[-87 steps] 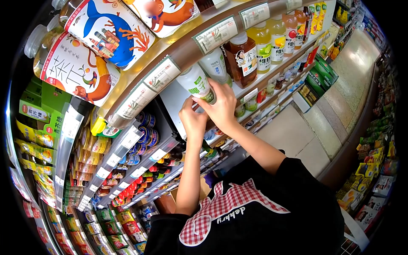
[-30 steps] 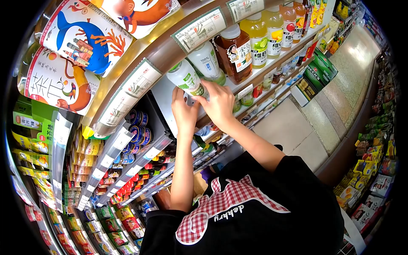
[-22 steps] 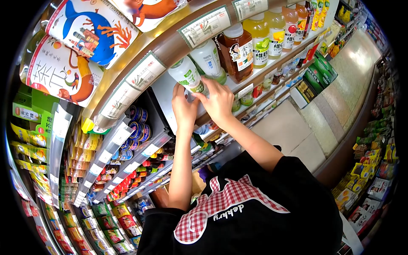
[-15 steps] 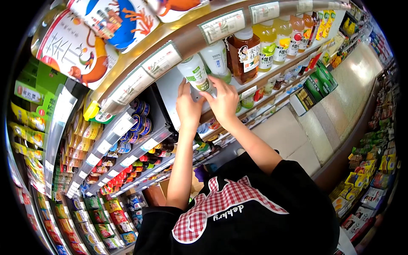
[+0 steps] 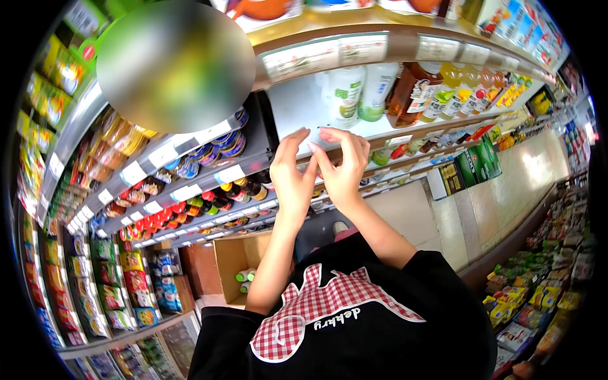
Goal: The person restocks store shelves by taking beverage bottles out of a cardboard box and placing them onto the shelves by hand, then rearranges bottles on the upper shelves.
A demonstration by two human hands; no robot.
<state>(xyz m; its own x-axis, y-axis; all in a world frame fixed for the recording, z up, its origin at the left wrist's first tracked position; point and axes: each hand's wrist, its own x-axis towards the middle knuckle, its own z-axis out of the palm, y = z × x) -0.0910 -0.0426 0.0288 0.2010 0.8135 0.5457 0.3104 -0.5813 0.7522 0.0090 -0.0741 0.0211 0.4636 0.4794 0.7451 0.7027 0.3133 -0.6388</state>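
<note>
A white bottle with green lettering (image 5: 346,95) stands upright on the white shelf (image 5: 294,104), beside a second white and green bottle (image 5: 376,92). Just in front of the shelf edge, my left hand (image 5: 294,174) is raised with curved, parted fingers and nothing in them. Close to its right, my right hand (image 5: 342,166) curves the same way, its fingers apart and empty. Neither hand touches the bottles. To the right of the white bottles stands a brown drink bottle (image 5: 413,95).
Yellow and orange drink bottles (image 5: 451,92) continue the row. Lower left shelves hold tins (image 5: 215,151) and sauce bottles. An open cardboard box (image 5: 231,259) with several bottles lies on the floor. Green cartons (image 5: 479,161) stand near the aisle.
Both hands have come off the white bottle and drawn back from it, fingers now apart. The view has turned left, so the bottles appear further right and the floor box shows.
</note>
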